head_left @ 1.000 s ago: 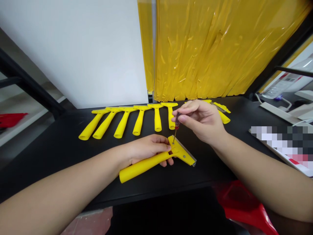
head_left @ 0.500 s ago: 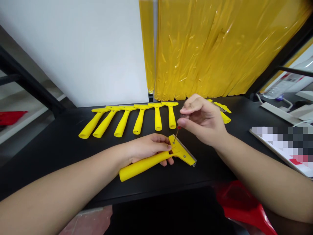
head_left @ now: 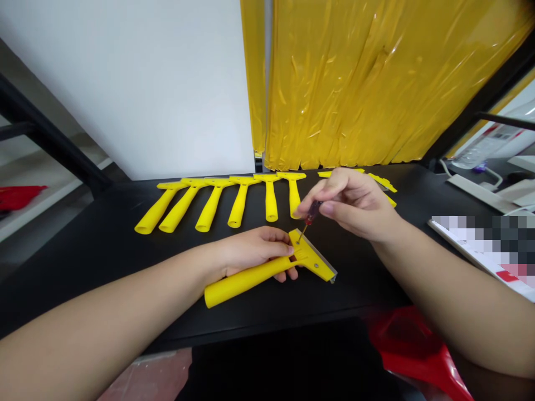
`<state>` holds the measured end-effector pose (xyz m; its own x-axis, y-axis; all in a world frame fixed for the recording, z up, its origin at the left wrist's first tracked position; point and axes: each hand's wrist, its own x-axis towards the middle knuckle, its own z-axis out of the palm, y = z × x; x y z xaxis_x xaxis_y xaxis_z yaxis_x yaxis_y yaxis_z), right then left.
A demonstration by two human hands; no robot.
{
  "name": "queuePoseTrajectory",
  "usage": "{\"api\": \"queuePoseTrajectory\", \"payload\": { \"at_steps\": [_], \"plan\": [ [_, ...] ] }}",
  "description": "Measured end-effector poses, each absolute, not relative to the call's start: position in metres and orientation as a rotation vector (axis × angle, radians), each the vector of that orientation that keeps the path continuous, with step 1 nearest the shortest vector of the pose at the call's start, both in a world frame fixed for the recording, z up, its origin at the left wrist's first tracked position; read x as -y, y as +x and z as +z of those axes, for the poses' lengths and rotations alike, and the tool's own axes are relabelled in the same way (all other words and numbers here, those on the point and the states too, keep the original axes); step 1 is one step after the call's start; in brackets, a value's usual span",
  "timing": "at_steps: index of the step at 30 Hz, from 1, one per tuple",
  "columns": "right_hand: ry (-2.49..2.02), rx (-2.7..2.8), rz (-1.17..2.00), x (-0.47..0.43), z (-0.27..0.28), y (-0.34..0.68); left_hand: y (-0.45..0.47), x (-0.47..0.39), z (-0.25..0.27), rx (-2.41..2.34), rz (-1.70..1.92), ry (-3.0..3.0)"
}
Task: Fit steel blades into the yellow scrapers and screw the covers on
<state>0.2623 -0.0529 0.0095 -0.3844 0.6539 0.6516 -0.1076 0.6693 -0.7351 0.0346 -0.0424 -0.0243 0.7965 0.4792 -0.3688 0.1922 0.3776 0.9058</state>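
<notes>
A yellow scraper [head_left: 246, 283] with a hollow handle lies tilted over the black table, its metal-edged head pointing right. My left hand [head_left: 261, 250] is closed around the neck of it, thumb on top and fingertips showing underneath. Two screws sit in the head. Between the thumb and fingers of my right hand [head_left: 349, 203] is a small screwdriver [head_left: 312, 213] with a dark red handle. Its thin shaft slants down to the upper screw [head_left: 297, 243], and the tip meets it.
Several more yellow scrapers [head_left: 213, 209] lie in a row along the back of the black table [head_left: 125, 267]. Yellow pieces [head_left: 382, 182] lie behind my right hand. A white panel [head_left: 167, 83] and yellow plastic sheeting [head_left: 355, 83] stand behind. Something red [head_left: 418, 351] is below the front edge.
My right hand has shifted its fingers on the screwdriver and moved slightly right and down, showing more of the handle. My left hand and the scraper have barely moved.
</notes>
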Motion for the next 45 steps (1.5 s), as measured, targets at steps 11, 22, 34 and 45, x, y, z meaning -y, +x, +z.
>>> {"api": "queuePoseTrajectory", "payload": {
  "at_steps": [11, 22, 34, 45],
  "plan": [
    [-0.417, 1.806, 0.91, 0.051, 0.008, 0.261, 0.035, 0.043, -0.023, -0.699, 0.174, 1.185],
    [-0.403, 1.759, 0.978, 0.053, 0.01, 0.262, 0.035, 0.041, -0.022, -0.694, 0.167, 1.183],
    [-0.55, 1.818, 0.982, 0.046, 0.009, 0.271, 0.035, 0.043, -0.022, -0.671, 0.158, 1.242],
    [-0.692, 2.104, 0.185, 0.051, 0.018, 0.279, 0.033, 0.051, -0.021, -0.67, 0.291, 1.093]
  ]
}}
